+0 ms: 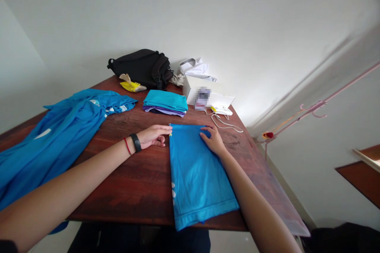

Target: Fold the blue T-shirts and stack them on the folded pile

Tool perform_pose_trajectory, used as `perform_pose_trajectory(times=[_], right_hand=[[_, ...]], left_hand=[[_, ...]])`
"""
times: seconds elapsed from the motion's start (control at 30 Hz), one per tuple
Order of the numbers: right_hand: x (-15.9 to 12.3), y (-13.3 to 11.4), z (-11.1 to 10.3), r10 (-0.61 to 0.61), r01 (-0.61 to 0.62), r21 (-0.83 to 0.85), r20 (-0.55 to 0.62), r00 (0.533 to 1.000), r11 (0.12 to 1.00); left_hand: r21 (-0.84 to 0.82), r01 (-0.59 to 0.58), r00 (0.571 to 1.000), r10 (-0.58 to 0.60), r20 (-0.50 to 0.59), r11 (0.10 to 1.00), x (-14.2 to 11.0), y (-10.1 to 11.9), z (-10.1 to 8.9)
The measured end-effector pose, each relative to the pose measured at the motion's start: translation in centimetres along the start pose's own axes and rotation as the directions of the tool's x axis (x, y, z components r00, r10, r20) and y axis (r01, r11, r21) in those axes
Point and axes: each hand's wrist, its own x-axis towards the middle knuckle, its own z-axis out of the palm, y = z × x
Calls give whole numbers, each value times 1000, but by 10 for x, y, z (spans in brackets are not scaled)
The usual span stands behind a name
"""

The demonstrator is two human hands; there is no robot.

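A blue shirt (197, 166), folded into a long narrow strip, lies on the table before me, its lower hem at the front edge. At its far left corner my left hand (152, 136) touches the side with outstretched fingertips; the other fingers are bent. My right hand (214, 140) rests over the far right corner, thumb and fingers apart on the cloth. Small white prints show along the shirt's left side. Another blue garment (74, 126) lies spread out and rumpled to the left, hanging past the front edge.
Behind the shirt sits a stack of folded clothes (165, 102), teal on top. Farther back are a black backpack (139, 67), a yellow packet (132, 85), a white box (190, 87) and a white cable (228, 125). A pink rack (314, 106) stands right of the wooden table (127, 189).
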Motion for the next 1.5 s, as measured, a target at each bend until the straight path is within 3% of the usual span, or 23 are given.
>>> perform_pose_trajectory(times=[0.13,0.5,0.63,0.7,0.77,0.83,0.9,1.07,1.2,1.3,1.37,1.5], right_hand=[[-1,-3,-1,-36,38,-23,52,998,999],[-7,-7,4,-43,82,-122,296,954,989],[-8,-9,5,13,37,-144,334,943,989],[-8,-10,5,35,23,-159,351,936,987],[-8,-12,4,47,18,-174,365,930,985],[-8,-12,4,51,23,-187,380,924,982],[-9,-13,3,50,34,-202,400,915,979],[-11,-14,0,67,46,-258,414,908,965],[-11,-17,-1,109,36,-324,417,902,945],[-8,-19,-3,121,15,-324,394,911,946],[-5,-22,-6,67,29,-261,352,933,965],[-3,-32,-13,-203,211,-28,185,962,977]], left_hand=[[-72,-36,999,37,11,997,4,4,-6],[-227,-159,973,113,-203,961,22,17,-30],[108,-319,918,336,-213,941,10,19,-15],[321,-399,891,446,-87,859,-2,16,1],[512,-495,856,494,151,702,-16,7,21],[660,-592,800,436,412,463,-27,-7,41],[702,-640,766,336,549,311,-33,-23,57],[732,-670,733,260,628,124,-41,-51,73],[724,-690,705,238,668,11,-55,-52,82],[698,-714,686,143,713,-54,-66,-50,93],[702,-707,693,110,712,-92,-70,-49,98],[733,-664,715,159,681,-149,-74,-44,102]])
